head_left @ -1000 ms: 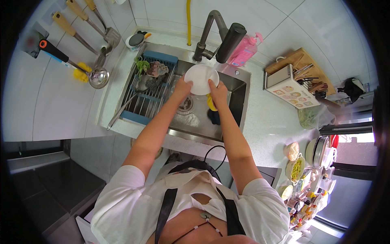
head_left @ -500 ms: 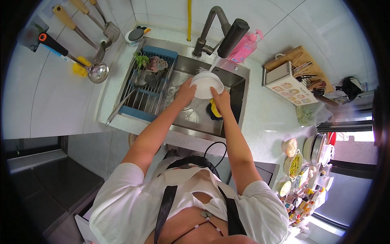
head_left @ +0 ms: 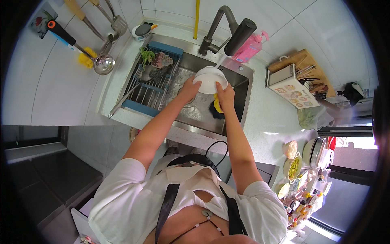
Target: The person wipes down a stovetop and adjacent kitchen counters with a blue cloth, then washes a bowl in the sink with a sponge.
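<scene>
Over the stainless steel sink (head_left: 195, 122), both my hands hold a white bowl (head_left: 209, 82) tilted under the tap. My left hand (head_left: 188, 90) grips its left side, and my right hand (head_left: 225, 97) grips the right side with the thumb on the bowl. A curved edge crosses the bowl's upper part; whether a second bowl is nested there I cannot tell. Water runs from the dark grey faucet (head_left: 239, 36) onto the bowl's far side. Just below my right hand, a yellow and dark sponge or cloth (head_left: 218, 106) lies in the sink.
A blue-ended drying rack (head_left: 140, 110) spans the sink's left side, holding greens and a long-handled utensil (head_left: 122, 103). Behind the sink stands a pink pump bottle (head_left: 248, 48). A utensil holder (head_left: 290, 87) is at the right; ladles and spatulas hang at the left.
The whole view has shifted slightly. The bowl has turned a little between my hands, which keep their hold on it. Water still runs.
</scene>
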Demonstrator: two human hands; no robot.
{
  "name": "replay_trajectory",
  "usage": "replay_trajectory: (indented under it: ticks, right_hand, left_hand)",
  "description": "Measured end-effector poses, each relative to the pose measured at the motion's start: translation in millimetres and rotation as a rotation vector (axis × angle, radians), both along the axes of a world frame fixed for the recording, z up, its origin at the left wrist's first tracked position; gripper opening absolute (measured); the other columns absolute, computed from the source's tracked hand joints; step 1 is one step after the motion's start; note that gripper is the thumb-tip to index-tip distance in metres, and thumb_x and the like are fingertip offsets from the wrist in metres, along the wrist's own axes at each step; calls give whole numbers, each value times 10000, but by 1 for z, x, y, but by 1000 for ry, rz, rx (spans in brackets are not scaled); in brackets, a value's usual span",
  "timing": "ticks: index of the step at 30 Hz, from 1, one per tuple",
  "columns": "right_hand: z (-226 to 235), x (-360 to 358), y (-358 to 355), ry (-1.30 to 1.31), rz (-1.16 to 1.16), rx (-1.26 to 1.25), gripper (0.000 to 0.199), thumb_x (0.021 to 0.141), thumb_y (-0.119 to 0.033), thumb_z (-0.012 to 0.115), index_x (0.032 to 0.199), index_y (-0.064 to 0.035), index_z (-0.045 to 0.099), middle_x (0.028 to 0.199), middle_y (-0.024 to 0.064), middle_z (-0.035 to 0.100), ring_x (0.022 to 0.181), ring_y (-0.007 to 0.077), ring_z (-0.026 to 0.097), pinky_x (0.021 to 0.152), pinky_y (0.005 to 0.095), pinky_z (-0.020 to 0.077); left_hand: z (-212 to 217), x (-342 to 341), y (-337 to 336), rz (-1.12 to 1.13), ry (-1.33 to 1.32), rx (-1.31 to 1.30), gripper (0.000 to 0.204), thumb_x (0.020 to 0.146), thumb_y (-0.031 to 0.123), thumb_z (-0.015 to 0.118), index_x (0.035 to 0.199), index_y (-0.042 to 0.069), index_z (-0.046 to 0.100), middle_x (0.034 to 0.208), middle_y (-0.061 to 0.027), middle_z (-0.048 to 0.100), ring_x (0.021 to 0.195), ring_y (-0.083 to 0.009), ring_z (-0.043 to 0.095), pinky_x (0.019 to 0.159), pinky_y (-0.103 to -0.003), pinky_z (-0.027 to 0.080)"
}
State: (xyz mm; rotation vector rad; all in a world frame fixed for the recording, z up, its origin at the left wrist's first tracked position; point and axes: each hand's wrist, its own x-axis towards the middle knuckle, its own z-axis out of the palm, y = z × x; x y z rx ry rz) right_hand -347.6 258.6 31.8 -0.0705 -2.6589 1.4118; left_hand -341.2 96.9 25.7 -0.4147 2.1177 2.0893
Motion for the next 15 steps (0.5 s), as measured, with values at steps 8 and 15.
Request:
replay_trajectory:
  ticks: [8, 15]
  right_hand:
    - [27, -5, 11, -226, 112, 219, 327, 815, -298, 560, 947, -6, 624, 970, 182, 612, 893, 362, 584, 769, 403, 456]
    - [18, 20, 28, 260, 180, 393, 174, 742, -130, 557, 891, -54, 608, 950, 109, 595, 830, 316, 597, 689, 393, 489]
  left_hand:
    - [-13, -3, -7, -37, 328, -412, 350, 775, 90, 546, 1124, 106, 558, 988, -190, 612, 900, -331, 593, 763, -396, 461]
    - [-1, 3, -3, -27, 766, -706, 268, 697, 84, 606, 964, 98, 596, 834, -128, 606, 810, -335, 576, 714, -390, 458]
